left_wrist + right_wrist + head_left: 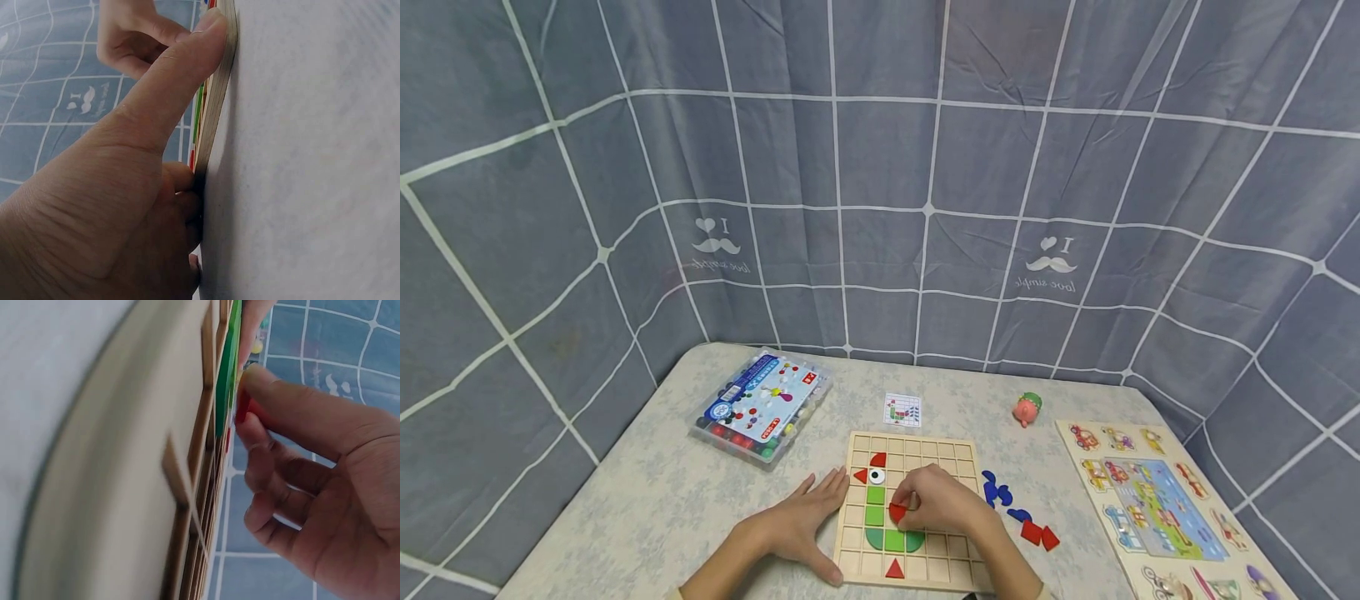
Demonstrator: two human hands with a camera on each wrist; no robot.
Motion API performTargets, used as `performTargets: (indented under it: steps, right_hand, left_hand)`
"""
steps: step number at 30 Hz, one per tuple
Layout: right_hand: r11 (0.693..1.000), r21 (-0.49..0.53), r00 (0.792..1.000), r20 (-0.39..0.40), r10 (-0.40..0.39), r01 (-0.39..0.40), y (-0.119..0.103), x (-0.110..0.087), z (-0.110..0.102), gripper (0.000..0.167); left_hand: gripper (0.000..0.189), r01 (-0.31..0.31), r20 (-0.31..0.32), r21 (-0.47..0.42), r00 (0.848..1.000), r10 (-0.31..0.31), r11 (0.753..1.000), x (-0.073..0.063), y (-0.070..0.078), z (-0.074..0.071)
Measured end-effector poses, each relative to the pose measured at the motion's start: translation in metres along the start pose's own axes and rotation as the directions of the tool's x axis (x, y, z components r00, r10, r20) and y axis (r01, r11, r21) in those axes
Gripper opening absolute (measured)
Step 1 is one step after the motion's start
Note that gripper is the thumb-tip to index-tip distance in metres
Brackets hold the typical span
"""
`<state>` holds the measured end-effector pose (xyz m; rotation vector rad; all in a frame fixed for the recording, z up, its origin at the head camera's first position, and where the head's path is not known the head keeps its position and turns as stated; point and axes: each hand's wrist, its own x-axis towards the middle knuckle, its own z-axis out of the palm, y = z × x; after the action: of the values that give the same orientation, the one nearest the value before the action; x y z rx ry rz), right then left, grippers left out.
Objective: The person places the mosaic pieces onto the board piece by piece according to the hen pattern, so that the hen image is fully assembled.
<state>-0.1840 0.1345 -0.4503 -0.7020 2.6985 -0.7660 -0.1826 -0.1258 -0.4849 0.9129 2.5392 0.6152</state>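
Note:
A wooden grid board point(940, 570) lies on the table, divided into square cells. Along its left part sit green squares point(875, 495), rounded green corner pieces point(874, 538), a white eye disc point(876, 476), a red quarter-round point(878, 459) and red triangles point(894, 569). My right hand point(943, 500) pinches a red rounded piece point(897, 512) between thumb and finger, just over the cells right of the green column. Fingers spread, my left hand point(797, 521) rests along the board's left edge; in the left wrist view its thumb point(187, 69) lies against the wooden side.
Blue curved pieces point(991, 493) and red pieces point(1032, 532) lie right of the board. Behind it is a small pattern card point(902, 410). A clear plastic case point(760, 407) stands back left, a pink-and-green figurine point(1027, 409) back right. A picture puzzle board point(1075, 437) lies far right.

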Motion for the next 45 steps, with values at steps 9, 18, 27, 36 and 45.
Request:
performTargets:
  steps: [9, 18, 27, 36, 45]
  right_hand:
    - [0.999, -0.038, 1.000, 0.003, -0.011, 0.011, 0.000, 0.002, 0.003, 0.019]
    - [0.993, -0.100, 0.998, -0.018, -0.068, 0.065, 0.001, 0.003, 0.004, 0.013]
    - [0.986, -0.148, 0.997, -0.024, -0.075, 0.071, 0.000, 0.006, 0.004, 0.010]
    - [0.987, -0.150, 0.998, -0.024, -0.055, 0.051, 0.001, 0.006, 0.007, 0.010]
    - [0.998, -0.056, 0.999, -0.026, -0.029, 0.028, 0.010, -0.004, 0.001, 0.013]
  left_hand:
    - [0.127, -0.007, 0.004, -0.004, 1.000, 0.007, 1.000, 0.001, -0.001, 0.001]
    - [0.129, -0.006, 0.006, 0.000, 1.000, 0.006, 1.000, 0.002, -0.002, 0.000]
    - [0.127, -0.008, 0.007, -0.010, 1.000, 0.008, 1.000, 0.001, -0.003, -0.002]
    - [0.128, -0.010, 0.003, -0.015, 1.000, 0.010, 1.000, 0.000, -0.003, -0.001]
    - [0.128, 0.001, 0.008, -0.027, 1.000, -0.001, 1.000, 0.000, -0.003, 0.000]
